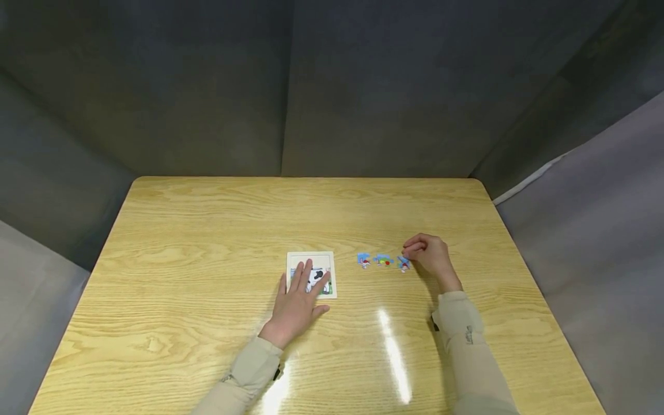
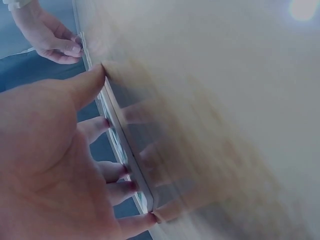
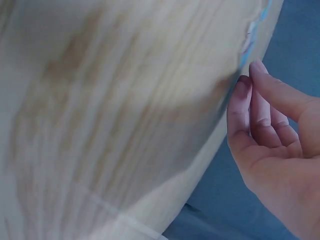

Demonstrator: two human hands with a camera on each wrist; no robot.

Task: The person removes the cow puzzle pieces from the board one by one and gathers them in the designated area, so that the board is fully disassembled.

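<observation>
My left hand (image 1: 297,305) rests with spread fingers on a square white-framed puzzle board (image 1: 311,254). Part of a black-and-white cow picture shows between the fingers. In the left wrist view, the thumb (image 2: 90,85) touches the table beside the board's edge. My right hand (image 1: 429,253) has thumb and fingers bent together, pinching the upper edge of a blue puzzle piece (image 1: 403,265). Seen from the right wrist, this piece (image 3: 248,42) lies just beyond the fingertips. A middle piece (image 1: 384,260) with green and red and another blue piece (image 1: 364,261) lie to its left.
All this is on a wide wood-grain table (image 1: 207,230) with rounded far corners. Dark grey curtains (image 1: 207,86) hang behind it, and lighter panels stand at both sides. Bright light reflections lie on the table near the front.
</observation>
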